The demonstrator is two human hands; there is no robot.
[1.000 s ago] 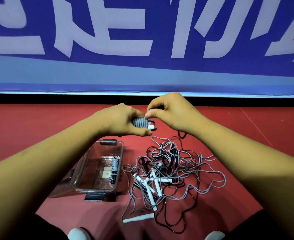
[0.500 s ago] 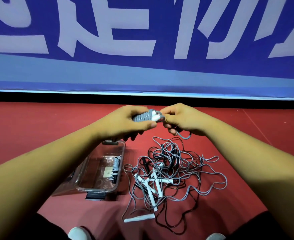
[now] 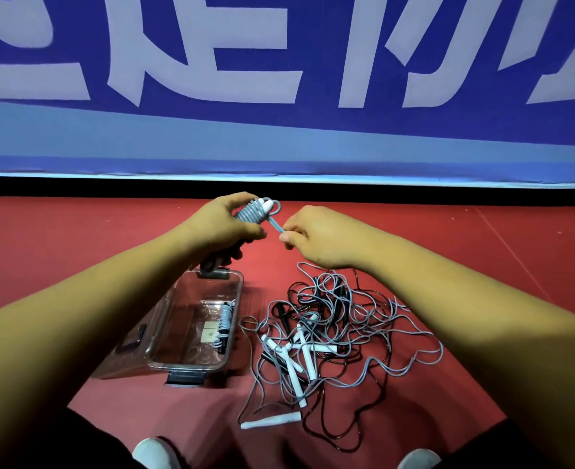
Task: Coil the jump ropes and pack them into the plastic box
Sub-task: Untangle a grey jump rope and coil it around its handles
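Two ropes are coiled, then? (reader)

Two: one grey bundle (image 3: 252, 214) held in the air over the far end of the plastic box (image 3: 233, 292), and one second bundle (image 3: 224, 324) lying inside it against the right wall. (legend)

And the hands? (reader)

Left hand (image 3: 223, 226): fingers curled round the grey bundle, whose white handle tip shows at the top. Right hand (image 3: 316, 236): thumb and forefinger pinching the rope's loose tail (image 3: 275, 226), just beside the bundle. (legend)

How many ropes remain loose? (reader)

Cannot tell. One tangle (image 3: 357, 336) of grey and black cord with several white handles lies on the red floor (image 3: 76, 238), right of the box; one white handle (image 3: 270, 420) lies at its near edge. The left forearm hides the box's left wall, and the left hand hides the bundle's lower part. (legend)
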